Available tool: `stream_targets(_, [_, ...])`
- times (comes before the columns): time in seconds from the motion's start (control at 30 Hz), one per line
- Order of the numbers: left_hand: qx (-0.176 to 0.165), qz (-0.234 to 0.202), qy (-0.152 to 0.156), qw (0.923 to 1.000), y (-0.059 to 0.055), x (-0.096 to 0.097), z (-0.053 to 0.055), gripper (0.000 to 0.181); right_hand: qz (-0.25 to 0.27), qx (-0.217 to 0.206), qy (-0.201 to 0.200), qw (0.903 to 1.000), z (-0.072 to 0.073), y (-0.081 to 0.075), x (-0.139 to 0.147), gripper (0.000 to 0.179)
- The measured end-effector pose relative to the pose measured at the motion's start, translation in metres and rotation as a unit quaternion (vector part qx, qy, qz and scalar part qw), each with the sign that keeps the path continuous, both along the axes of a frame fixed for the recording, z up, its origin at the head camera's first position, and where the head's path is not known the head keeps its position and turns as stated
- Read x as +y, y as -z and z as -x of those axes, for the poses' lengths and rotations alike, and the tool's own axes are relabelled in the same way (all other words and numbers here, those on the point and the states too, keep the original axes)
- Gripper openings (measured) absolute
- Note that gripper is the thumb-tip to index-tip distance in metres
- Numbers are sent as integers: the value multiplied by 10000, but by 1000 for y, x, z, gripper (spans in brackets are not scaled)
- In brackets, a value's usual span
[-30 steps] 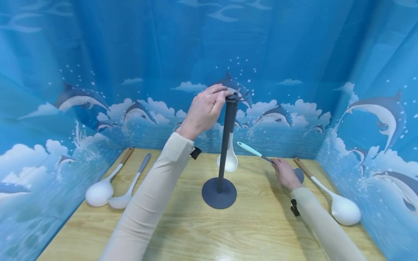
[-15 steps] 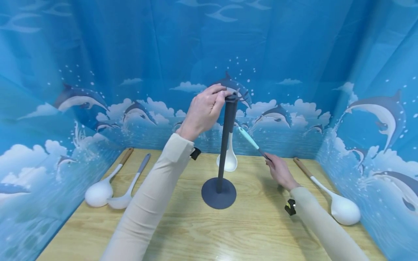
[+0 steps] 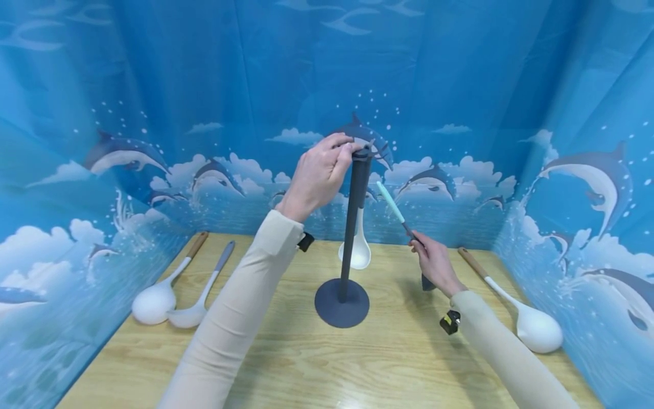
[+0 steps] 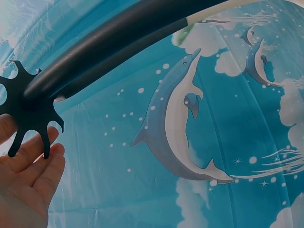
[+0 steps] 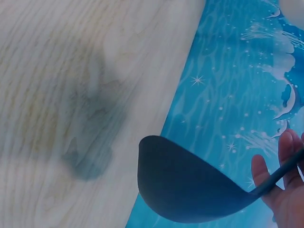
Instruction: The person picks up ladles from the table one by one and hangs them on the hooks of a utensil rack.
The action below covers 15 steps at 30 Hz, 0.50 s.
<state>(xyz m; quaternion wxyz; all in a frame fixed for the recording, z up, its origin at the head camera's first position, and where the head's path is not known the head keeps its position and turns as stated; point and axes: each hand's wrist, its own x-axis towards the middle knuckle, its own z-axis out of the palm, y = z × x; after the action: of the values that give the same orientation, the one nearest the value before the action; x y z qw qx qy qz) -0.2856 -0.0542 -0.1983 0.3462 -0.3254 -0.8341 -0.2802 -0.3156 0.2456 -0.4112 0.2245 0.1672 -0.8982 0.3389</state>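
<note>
My left hand [image 3: 319, 173] pinches the hooked top [image 3: 364, 152] of a dark utensil stand [image 3: 352, 227], which stands upright on a round base. In the left wrist view, the fingers [image 4: 40, 156] lie among the hooks of the rack [image 4: 21, 107]. A white ladle [image 3: 361, 254] hangs from the stand behind the pole. Right of the stand, my right hand [image 3: 434, 261] grips a dark grey ladle [image 5: 190, 185] by its shaft, clear of the table. Its mint handle end [image 3: 390, 201] points up toward the rack; in the head view the hand mostly hides its bowl.
On the left of the wooden table [image 3: 317, 369] lie a white ladle with a wooden handle [image 3: 155, 301] and a white utensil with a grey handle [image 3: 188, 316]. Another wooden-handled white ladle [image 3: 539, 329] lies at the right. A dolphin-print curtain [image 3: 460, 85] encloses the back and sides.
My right hand has lifted the grey ladle off the table and moved left toward the stand, tilting the mint handle steeper. The left hand has stayed on the stand's top.
</note>
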Motion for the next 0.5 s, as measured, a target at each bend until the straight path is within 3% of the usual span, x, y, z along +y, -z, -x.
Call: stream_targets(0.5, [48, -55, -70, 9999, 3, 3, 1, 45, 372, 380, -47, 9986, -5, -16, -11, 34])
